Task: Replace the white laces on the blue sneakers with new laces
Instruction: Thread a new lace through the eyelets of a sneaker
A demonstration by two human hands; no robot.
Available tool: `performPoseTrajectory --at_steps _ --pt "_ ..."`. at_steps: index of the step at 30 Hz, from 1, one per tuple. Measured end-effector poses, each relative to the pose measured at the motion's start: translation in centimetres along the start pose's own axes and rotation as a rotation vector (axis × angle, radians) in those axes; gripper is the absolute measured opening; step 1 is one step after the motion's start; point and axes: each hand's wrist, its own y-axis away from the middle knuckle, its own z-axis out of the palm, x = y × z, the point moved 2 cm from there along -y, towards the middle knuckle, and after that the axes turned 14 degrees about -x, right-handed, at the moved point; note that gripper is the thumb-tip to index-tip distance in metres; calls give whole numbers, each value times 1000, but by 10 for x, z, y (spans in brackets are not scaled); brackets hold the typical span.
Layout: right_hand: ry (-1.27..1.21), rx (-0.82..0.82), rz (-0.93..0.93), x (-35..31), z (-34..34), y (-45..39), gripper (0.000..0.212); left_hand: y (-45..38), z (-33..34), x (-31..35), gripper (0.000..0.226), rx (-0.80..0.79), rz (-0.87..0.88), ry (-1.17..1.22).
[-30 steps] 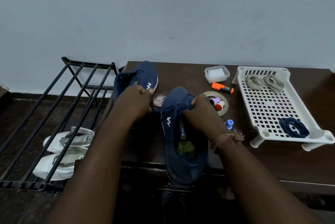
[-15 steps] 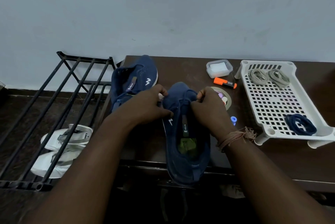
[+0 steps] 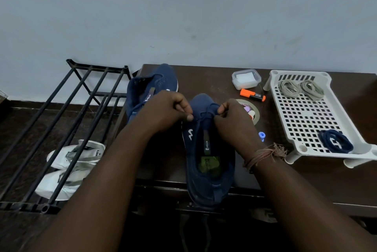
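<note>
A blue sneaker (image 3: 210, 162) lies lengthwise on the dark table, heel toward me and overhanging the front edge. A blue lace (image 3: 206, 113) crosses its front eyelets. My left hand (image 3: 169, 111) pinches the lace at the shoe's left side, and my right hand (image 3: 232, 123) pinches it at the right side. The second blue sneaker (image 3: 151, 86) lies behind my left hand at the table's left edge, partly hidden. A coiled dark blue lace (image 3: 335, 141) and two coiled beige laces (image 3: 301, 88) lie in the white perforated tray (image 3: 306, 117).
A clear lidded box (image 3: 246, 79), an orange marker (image 3: 252, 95), a tape roll (image 3: 252, 110) with small spools and a small blue cap (image 3: 261, 136) sit between shoe and tray. A black metal rack (image 3: 67, 121) stands left of the table, white sneakers (image 3: 71, 168) beneath it.
My left hand came off the far sneaker and moved right to the near sneaker. Both hands now pinch the lace at its front, slightly apart.
</note>
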Motion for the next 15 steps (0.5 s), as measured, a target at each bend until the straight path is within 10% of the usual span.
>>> performPoseTrajectory --at_steps 10,15 --pt "11 9 -10 -2 1 3 14 16 -30 17 29 62 226 895" --pt "-29 52 -1 1 1 4 18 17 -7 0 20 -215 -187 510"
